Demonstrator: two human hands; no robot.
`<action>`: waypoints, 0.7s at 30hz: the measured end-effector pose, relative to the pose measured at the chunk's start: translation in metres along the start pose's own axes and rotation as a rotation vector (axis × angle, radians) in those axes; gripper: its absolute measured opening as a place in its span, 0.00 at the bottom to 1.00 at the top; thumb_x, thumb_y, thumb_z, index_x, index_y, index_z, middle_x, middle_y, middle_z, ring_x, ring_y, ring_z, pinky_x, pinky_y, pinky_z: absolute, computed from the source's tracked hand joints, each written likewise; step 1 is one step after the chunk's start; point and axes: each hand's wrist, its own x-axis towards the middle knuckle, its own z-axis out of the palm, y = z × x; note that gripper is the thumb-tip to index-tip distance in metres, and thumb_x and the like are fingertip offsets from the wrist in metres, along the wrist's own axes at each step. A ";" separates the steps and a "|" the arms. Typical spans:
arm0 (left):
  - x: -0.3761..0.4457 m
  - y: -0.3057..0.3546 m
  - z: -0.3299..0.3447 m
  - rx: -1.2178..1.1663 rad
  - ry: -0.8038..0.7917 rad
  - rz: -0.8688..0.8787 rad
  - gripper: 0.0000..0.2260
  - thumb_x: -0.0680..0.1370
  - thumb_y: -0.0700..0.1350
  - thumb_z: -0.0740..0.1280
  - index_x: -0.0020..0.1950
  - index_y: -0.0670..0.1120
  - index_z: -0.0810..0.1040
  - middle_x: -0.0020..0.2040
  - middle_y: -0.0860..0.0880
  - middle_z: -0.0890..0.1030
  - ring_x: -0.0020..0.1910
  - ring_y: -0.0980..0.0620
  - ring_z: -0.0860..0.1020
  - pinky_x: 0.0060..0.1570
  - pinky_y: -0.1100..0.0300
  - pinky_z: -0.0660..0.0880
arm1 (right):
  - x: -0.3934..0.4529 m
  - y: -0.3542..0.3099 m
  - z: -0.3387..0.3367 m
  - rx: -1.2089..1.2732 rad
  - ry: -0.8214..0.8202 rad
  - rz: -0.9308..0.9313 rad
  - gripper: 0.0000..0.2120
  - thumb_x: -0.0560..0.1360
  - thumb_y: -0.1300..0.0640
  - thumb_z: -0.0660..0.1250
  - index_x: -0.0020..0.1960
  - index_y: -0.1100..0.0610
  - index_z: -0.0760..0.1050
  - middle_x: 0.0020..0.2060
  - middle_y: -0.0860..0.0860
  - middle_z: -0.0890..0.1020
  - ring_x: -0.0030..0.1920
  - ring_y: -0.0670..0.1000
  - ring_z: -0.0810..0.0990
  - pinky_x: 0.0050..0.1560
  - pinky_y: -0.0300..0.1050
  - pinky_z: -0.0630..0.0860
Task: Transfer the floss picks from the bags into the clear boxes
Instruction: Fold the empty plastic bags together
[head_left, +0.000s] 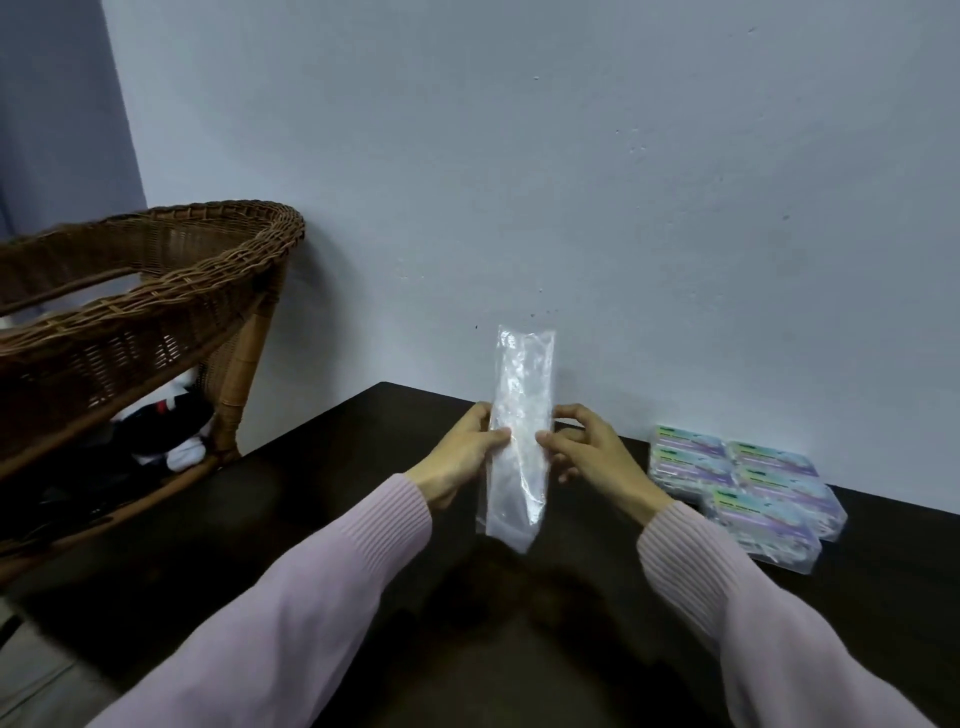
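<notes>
bag: clear plastic bag (521, 436) held upright at frame centre, above the dark table (332, 519); contents blur into the film, probably floss picks, can't confirm
left hand: left hand (464, 451) pinches the bag's left edge, thumb in front
right hand: right hand (589, 451) pinches the right edge at the same height, spare fingers loosely curled
boxes: labelled clear boxes (748, 483) stacked at right of frame, near the wall, apart from both hands, lids apparently closed
risk 1: bag torn open in mid-air, well away from the boxes; picks scatter over the table
risk 2: slick film slips from the two-point pinch
risk 3: nothing open to receive the contents
aside: wicker chair (156, 291) at left, not involved
</notes>
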 end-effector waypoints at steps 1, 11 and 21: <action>-0.001 0.000 -0.001 -0.007 -0.008 0.011 0.09 0.80 0.38 0.60 0.59 0.46 0.69 0.58 0.46 0.76 0.52 0.49 0.78 0.50 0.54 0.78 | -0.001 -0.002 0.000 0.001 -0.006 -0.015 0.12 0.76 0.63 0.64 0.58 0.56 0.68 0.43 0.54 0.81 0.38 0.49 0.79 0.33 0.36 0.75; -0.023 0.003 -0.025 -0.395 -0.108 -0.082 0.08 0.80 0.37 0.57 0.50 0.43 0.75 0.44 0.47 0.80 0.39 0.53 0.80 0.34 0.62 0.77 | -0.006 -0.009 0.016 0.300 -0.008 -0.095 0.14 0.74 0.73 0.58 0.37 0.60 0.76 0.34 0.51 0.79 0.37 0.49 0.76 0.35 0.36 0.74; -0.065 0.010 -0.064 -0.294 -0.124 -0.049 0.05 0.75 0.45 0.64 0.43 0.45 0.76 0.39 0.48 0.81 0.40 0.51 0.79 0.44 0.56 0.77 | -0.006 -0.028 0.057 0.044 0.216 -0.329 0.16 0.73 0.73 0.62 0.36 0.55 0.81 0.48 0.49 0.76 0.47 0.42 0.76 0.45 0.29 0.76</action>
